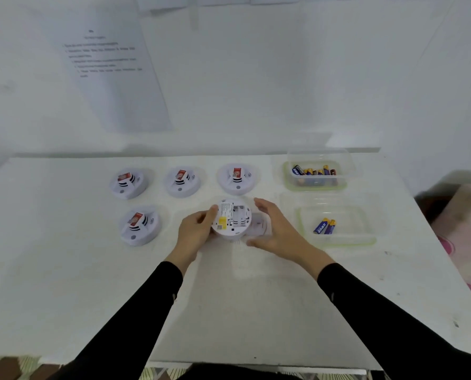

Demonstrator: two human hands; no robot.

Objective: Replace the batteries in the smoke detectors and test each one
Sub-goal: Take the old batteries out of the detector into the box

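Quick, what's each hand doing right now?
Left hand: holds the upturned smoke detector by its rim.
Right hand: open, fingers straight, beside the detector, gripping nothing.
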